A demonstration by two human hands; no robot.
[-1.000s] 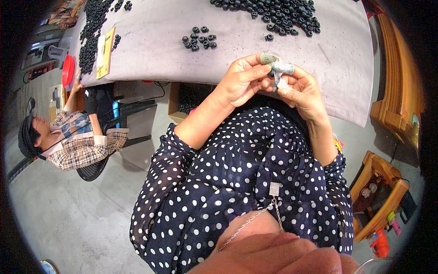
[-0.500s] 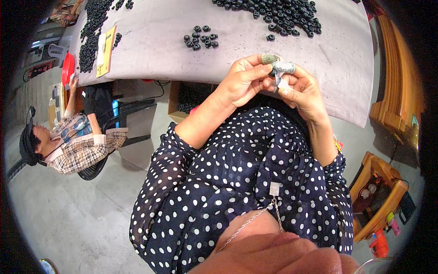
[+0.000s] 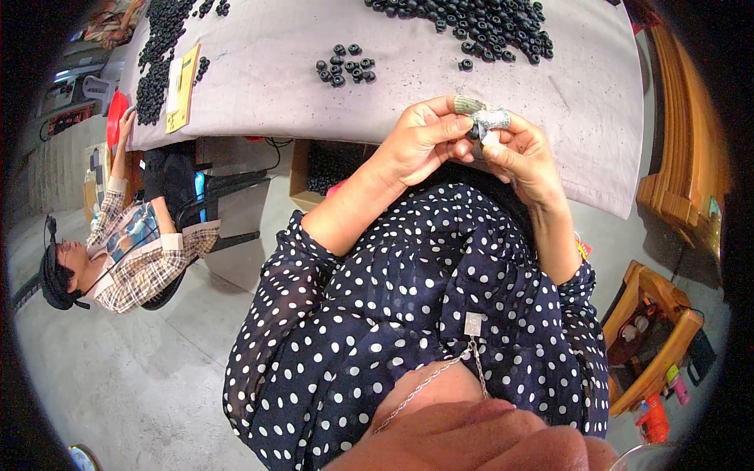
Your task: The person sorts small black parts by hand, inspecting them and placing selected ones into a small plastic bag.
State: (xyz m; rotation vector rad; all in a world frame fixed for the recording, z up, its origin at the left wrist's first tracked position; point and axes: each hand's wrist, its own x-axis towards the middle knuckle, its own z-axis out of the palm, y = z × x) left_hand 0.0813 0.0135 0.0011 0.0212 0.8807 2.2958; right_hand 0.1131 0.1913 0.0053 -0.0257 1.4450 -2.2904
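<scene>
My left hand (image 3: 424, 143) and my right hand (image 3: 528, 155) meet just past the table's near edge. Between the left thumb and fingers sits a small round black part (image 3: 473, 132), mostly hidden by the fingertips. A green ribbed cover (image 3: 469, 104) wraps one left fingertip. On the right forefinger is a grey cover (image 3: 493, 118), and its thumb tip is wrapped in white. The right fingers are pinched against the black part; whatever thin thing they hold cannot be made out. A small cluster of black round parts with holes (image 3: 345, 67) lies beyond my left hand.
A large pile of black parts (image 3: 495, 31) covers the far right of the pale tablecloth (image 3: 267, 86). More black parts (image 3: 153, 86) lie along the left, beside a yellow card (image 3: 182, 94). Another person (image 3: 133, 251) sits at left, a hand at a red tray (image 3: 117, 118). An open box (image 3: 302, 177) stands below.
My fingers have turned slightly, and the thin silvery piece seen between them earlier is now hidden. At left, the other person has leaned back slightly, and their hand has moved up against the red tray.
</scene>
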